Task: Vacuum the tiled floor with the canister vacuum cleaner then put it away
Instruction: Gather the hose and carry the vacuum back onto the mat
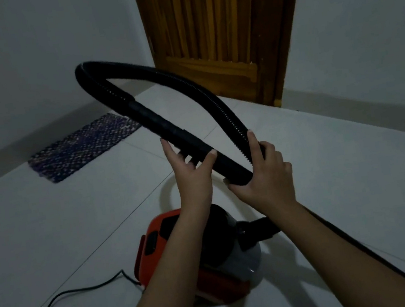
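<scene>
The orange vacuum cleaner (156,255) sits on the tiled floor (77,237). Right above it, the black hose (131,70) bends in a loop. The left hand (191,173) wraps round its stiff tube; the right hand (264,170) clasps the ribbed part and the tube's end. A cord (60,298) trails from the vacuum cleaner's left; a mat (82,147) and door (217,32) lie beyond.

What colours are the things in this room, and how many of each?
Black: 2, the hose and the power cord
Orange: 1, the vacuum canister
Blue: 1, the rug
Brown: 1, the door
Total: 5
</scene>
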Demonstrator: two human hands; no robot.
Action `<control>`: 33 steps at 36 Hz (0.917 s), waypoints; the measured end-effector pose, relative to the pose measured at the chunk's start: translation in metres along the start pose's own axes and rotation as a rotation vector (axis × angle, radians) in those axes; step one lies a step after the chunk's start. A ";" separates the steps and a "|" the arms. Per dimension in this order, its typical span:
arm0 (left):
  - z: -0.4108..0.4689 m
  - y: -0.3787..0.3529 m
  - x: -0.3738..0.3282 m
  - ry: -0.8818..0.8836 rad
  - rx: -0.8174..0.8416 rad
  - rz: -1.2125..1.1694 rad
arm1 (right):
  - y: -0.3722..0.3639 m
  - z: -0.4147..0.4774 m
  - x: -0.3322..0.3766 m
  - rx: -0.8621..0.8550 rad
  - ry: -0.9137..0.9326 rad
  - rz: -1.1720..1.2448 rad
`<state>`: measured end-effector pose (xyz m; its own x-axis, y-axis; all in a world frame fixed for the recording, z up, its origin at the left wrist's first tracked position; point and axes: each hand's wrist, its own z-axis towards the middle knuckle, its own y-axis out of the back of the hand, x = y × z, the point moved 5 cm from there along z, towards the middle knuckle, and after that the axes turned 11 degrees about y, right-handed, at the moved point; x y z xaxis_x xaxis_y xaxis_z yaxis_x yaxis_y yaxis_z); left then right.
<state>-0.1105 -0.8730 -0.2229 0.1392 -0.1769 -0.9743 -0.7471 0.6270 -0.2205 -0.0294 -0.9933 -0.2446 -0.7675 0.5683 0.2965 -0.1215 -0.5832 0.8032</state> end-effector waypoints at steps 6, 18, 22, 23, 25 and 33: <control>0.003 0.013 0.003 0.013 0.019 0.030 | -0.008 0.001 0.000 -0.024 0.028 -0.006; -0.013 0.201 0.110 0.289 -0.506 0.375 | -0.022 0.001 0.005 -0.022 0.094 -0.016; -0.014 0.216 0.144 0.446 -0.410 0.455 | -0.027 -0.001 0.009 -0.062 0.127 -0.006; -0.013 0.213 0.145 0.460 -0.369 0.476 | -0.027 -0.002 0.010 -0.071 0.134 0.005; -0.008 0.205 0.146 0.476 -0.299 0.494 | -0.029 -0.004 0.012 -0.082 0.155 0.016; -0.003 0.201 0.148 0.547 -0.229 0.450 | -0.031 -0.004 0.013 -0.071 0.168 0.021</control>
<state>-0.2416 -0.7756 -0.4115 -0.5113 -0.3299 -0.7935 -0.7804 0.5649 0.2680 -0.0382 -0.9699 -0.2677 -0.8641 0.4541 0.2173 -0.1439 -0.6365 0.7577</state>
